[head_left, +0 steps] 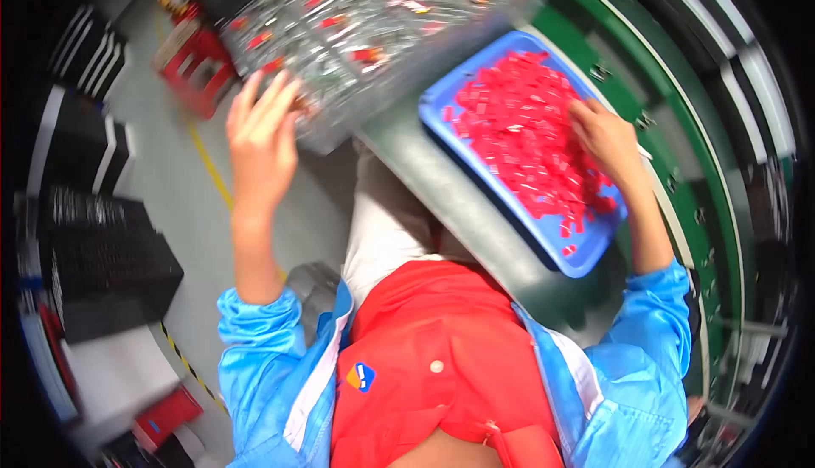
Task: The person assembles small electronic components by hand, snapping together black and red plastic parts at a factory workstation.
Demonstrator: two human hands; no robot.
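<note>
My left hand (263, 133) is at the near left corner of a stack of clear plastic trays (335, 103), its fingers stretched out and slightly apart. Small red and dark pieces (368, 56) sit in the pockets of the top tray. My right hand (609, 141) reaches over the right rim of a blue tray (586, 260), fingers bent and closed against a heap of small red plastic pieces (522, 128). Its fingertips are partly hidden, so whatever is between them cannot be made out. Both hands are somewhat blurred.
The blue tray rests on a dark green bench top (441, 175), beside a green conveyor line (671, 95). Left on the floor are a red cart-like object (199, 69) and stacked black crates (110, 264). A yellow line (208, 158) crosses the grey floor.
</note>
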